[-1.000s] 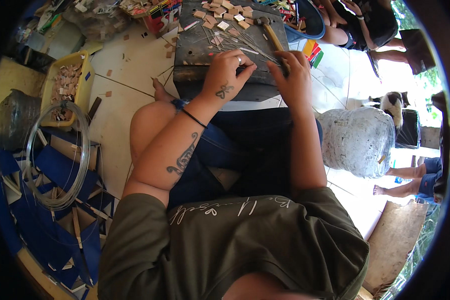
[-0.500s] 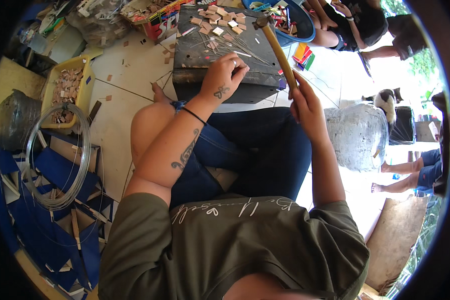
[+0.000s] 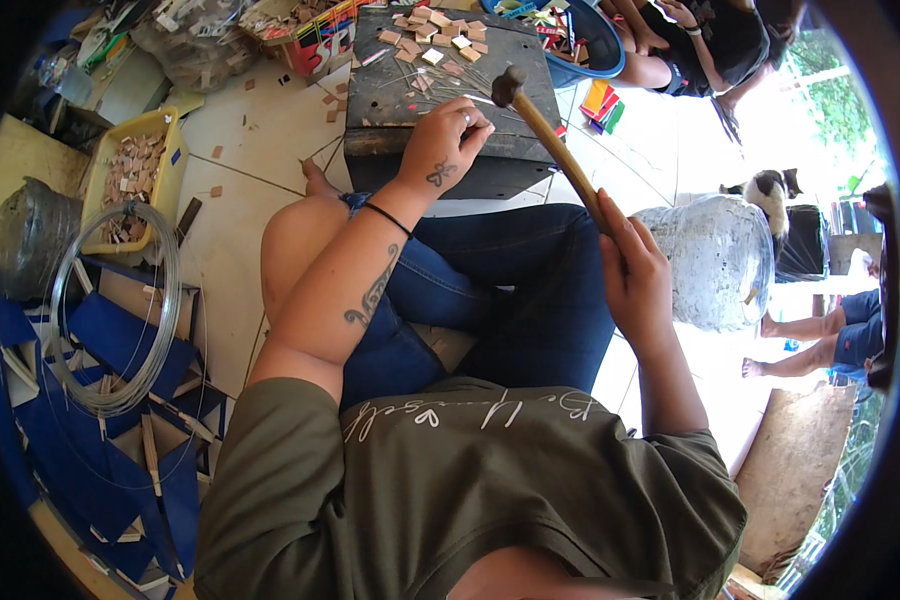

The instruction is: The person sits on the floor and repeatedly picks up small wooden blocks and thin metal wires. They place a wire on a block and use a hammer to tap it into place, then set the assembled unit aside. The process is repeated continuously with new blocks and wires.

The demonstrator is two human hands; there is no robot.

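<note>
A hammer (image 3: 560, 150) with a wooden handle is gripped in my right hand (image 3: 632, 262), out past the right side of my lap. Its dark metal head hangs in the air above the right part of a black box-like block (image 3: 380, 115). My left hand (image 3: 448, 143) is closed in a pinch at the block's near edge; whatever sits between the fingertips is too small to make out. Thin metal wires (image 3: 445, 90) lie on the block beyond that hand. Small wooden squares (image 3: 435, 30) are heaped toward the block's far side.
On the left stand a yellow basket (image 3: 175, 165) of wooden pieces, a wire coil (image 3: 65, 330) and blue boards (image 3: 170, 520). A blue basin (image 3: 610, 70) is behind the block. At right are a wrapped grey bundle (image 3: 715, 270), a cat (image 3: 767, 195) and other people.
My right hand has drawn back toward me and slightly right, with the hammer leaning more to the left and its head lower in view. My left hand stays nearly in place, still closed.
</note>
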